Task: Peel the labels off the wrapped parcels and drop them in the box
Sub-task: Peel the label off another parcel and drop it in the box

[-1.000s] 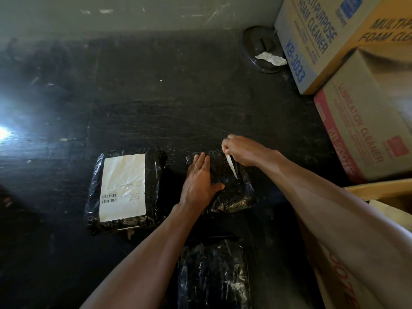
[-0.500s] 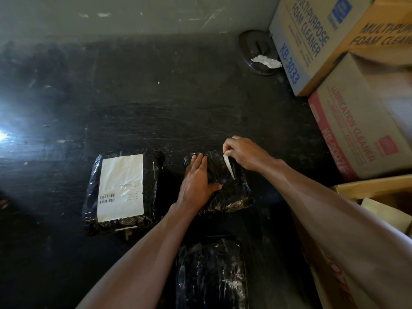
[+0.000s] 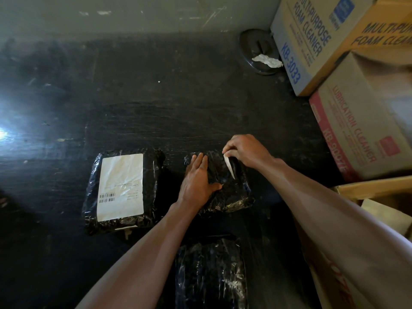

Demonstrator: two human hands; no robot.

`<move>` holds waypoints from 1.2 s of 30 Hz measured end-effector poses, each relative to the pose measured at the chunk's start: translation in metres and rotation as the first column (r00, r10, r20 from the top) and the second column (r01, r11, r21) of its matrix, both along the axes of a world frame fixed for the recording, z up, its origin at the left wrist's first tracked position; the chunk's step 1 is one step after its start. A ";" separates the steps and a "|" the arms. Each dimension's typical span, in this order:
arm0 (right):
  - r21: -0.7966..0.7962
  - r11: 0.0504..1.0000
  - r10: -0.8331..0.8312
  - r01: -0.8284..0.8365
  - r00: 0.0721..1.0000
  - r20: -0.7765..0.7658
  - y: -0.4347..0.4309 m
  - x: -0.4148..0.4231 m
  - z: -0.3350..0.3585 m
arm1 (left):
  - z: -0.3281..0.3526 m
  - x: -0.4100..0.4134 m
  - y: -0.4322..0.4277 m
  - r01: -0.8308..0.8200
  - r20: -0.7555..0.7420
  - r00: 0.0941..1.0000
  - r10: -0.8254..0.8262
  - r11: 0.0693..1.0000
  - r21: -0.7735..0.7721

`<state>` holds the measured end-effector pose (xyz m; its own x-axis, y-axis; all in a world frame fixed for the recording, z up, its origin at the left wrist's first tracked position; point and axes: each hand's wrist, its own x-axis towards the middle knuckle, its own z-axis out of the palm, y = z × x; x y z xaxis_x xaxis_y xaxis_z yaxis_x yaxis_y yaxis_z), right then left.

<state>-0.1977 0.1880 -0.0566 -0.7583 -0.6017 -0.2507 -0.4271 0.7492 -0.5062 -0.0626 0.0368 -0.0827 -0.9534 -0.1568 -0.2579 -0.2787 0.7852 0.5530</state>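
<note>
Three black plastic-wrapped parcels lie on the dark table (image 3: 156,103). The left parcel (image 3: 153,175) carries a full white label (image 3: 121,186) with barcodes. My left hand (image 3: 196,181) lies flat on the middle parcel (image 3: 234,192), pressing it down. My right hand (image 3: 245,150) pinches a narrow white label strip (image 3: 229,167) that hangs from its fingers over that parcel's far side. A third parcel (image 3: 211,273) with no label showing lies nearest me. An open cardboard box (image 3: 374,188) stands at the right, beside my right forearm.
Two stacked cartons, a foam cleaner box (image 3: 312,41) and a lubrication cleaner box (image 3: 356,130), stand at the far right. A dark round dish (image 3: 256,52) with crumpled white paper (image 3: 267,60) sits near the wall behind them.
My right hand holding the label strip has shifted slightly; the left hand stays flat on the middle parcel. The view has drifted a little.
</note>
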 end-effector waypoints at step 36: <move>-0.162 0.959 -0.242 0.234 0.970 -0.035 0.017 0.049 0.005 | 0.004 0.006 0.008 0.063 -0.049 0.997 -0.064 0.998 -0.026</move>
